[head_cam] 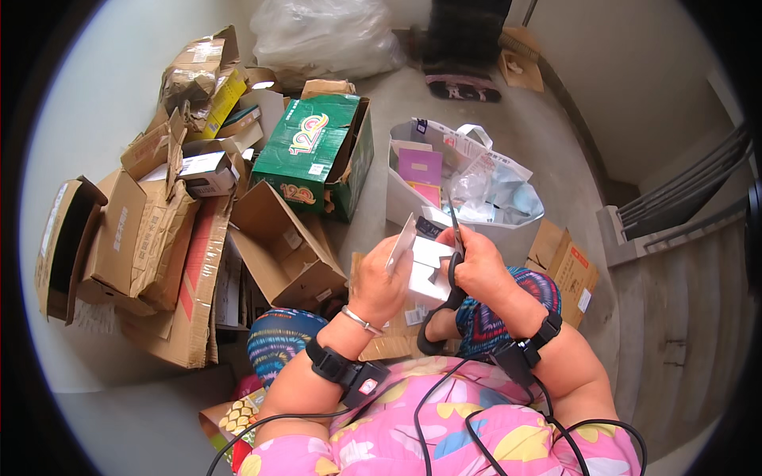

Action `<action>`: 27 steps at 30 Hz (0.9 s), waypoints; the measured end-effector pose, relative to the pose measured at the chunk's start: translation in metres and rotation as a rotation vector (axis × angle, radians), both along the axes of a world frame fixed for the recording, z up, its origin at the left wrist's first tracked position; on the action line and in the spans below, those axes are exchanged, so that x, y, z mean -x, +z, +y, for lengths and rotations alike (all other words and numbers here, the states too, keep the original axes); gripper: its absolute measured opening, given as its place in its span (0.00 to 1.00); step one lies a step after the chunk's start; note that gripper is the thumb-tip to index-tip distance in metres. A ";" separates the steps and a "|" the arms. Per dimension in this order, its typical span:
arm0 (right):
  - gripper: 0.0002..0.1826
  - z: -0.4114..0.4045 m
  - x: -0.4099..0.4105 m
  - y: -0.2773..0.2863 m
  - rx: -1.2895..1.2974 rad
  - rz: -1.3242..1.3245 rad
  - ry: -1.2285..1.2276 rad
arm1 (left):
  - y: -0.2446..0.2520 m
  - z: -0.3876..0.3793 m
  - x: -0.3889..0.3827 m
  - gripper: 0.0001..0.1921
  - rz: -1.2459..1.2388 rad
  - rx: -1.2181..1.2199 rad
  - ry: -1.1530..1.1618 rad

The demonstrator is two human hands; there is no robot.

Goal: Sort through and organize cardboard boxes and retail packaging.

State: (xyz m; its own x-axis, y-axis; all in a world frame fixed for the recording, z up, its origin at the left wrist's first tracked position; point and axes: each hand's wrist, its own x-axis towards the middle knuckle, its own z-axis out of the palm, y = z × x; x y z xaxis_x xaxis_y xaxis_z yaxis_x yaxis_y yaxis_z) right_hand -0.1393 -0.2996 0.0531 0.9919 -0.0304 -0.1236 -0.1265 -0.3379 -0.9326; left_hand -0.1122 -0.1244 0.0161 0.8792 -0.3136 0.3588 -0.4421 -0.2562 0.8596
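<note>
A small white cardboard box (427, 271) is between my two hands, its end showing cut or folded flaps. My left hand (382, 278) grips its left side, by a raised flap. In my right hand (476, 262) is a pair of black-handled scissors (457, 271), blades pointing up and away from me, while the fingers touch the box's right edge. Just beyond the hands stands a large white bag (400, 193) with a purple card piece (420, 166) and clear plastic inside. Beneath the hands lies flattened brown cardboard (387, 348).
A heap of brown cartons (161, 238) and a green carton (303, 143) stand to the left. Clear plastic sacking (324, 35) lies at the back. Flattened cardboard (571, 276) is at the right, before stairs (667, 345) and a metal railing (684, 196).
</note>
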 end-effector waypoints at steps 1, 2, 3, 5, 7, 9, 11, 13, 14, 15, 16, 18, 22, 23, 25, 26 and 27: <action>0.13 -0.002 -0.001 0.004 0.197 -0.039 0.007 | -0.001 0.001 -0.001 0.13 0.029 0.025 -0.056; 0.11 -0.004 -0.001 0.006 0.393 -0.078 0.014 | -0.003 0.002 -0.001 0.13 0.028 0.026 -0.053; 0.11 -0.005 0.000 0.006 0.396 -0.080 0.015 | -0.005 0.002 -0.002 0.14 0.166 0.125 -0.096; 0.08 -0.005 0.003 0.004 0.402 -0.342 -0.030 | -0.008 0.004 -0.003 0.15 0.302 0.226 -0.136; 0.09 0.000 0.004 0.009 0.198 -0.230 -0.107 | -0.005 0.006 -0.006 0.18 0.533 0.345 -0.151; 0.10 0.001 0.003 0.009 -0.004 -0.117 -0.185 | -0.003 0.006 -0.005 0.19 0.503 0.366 -0.154; 0.11 -0.004 0.001 0.003 -0.031 -0.115 -0.166 | -0.009 0.008 -0.008 0.18 0.504 0.308 -0.160; 0.11 -0.007 0.002 0.002 0.043 -0.110 -0.172 | -0.008 0.010 -0.007 0.17 0.490 0.229 -0.131; 0.12 -0.008 0.004 0.002 0.115 -0.106 -0.181 | -0.007 0.010 -0.007 0.17 0.476 0.148 -0.106; 0.12 -0.006 0.005 0.006 0.114 -0.106 -0.176 | -0.009 0.011 -0.008 0.17 0.475 0.148 -0.100; 0.12 -0.004 0.007 0.014 0.095 -0.066 -0.162 | -0.013 0.012 -0.009 0.16 0.415 0.111 -0.060; 0.11 0.002 0.012 0.015 -0.041 0.005 -0.141 | -0.013 0.010 -0.009 0.16 0.355 0.075 -0.023; 0.14 0.022 0.021 0.034 0.363 -0.042 0.131 | -0.013 -0.002 -0.005 0.16 0.022 0.096 0.061; 0.17 0.026 0.021 0.032 0.384 -0.056 0.156 | -0.015 -0.003 -0.004 0.17 0.021 0.165 0.025; 0.17 0.026 0.020 0.019 0.338 -0.102 0.106 | -0.011 0.000 -0.004 0.19 0.145 0.157 -0.010; 0.17 0.023 0.020 0.019 0.340 -0.102 0.103 | -0.011 0.002 -0.008 0.20 0.236 0.155 -0.039; 0.16 0.022 0.019 0.020 0.305 -0.046 0.139 | -0.012 0.004 -0.010 0.21 0.325 0.150 -0.061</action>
State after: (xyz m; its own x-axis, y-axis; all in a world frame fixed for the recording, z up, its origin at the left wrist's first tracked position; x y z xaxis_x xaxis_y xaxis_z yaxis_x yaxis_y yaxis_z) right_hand -0.1584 -0.2779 0.0734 0.9934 0.0770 -0.0847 -0.0197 -0.6136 -0.7894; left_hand -0.1019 -0.1200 0.0043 0.9361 -0.3345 0.1093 -0.1498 -0.0979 0.9838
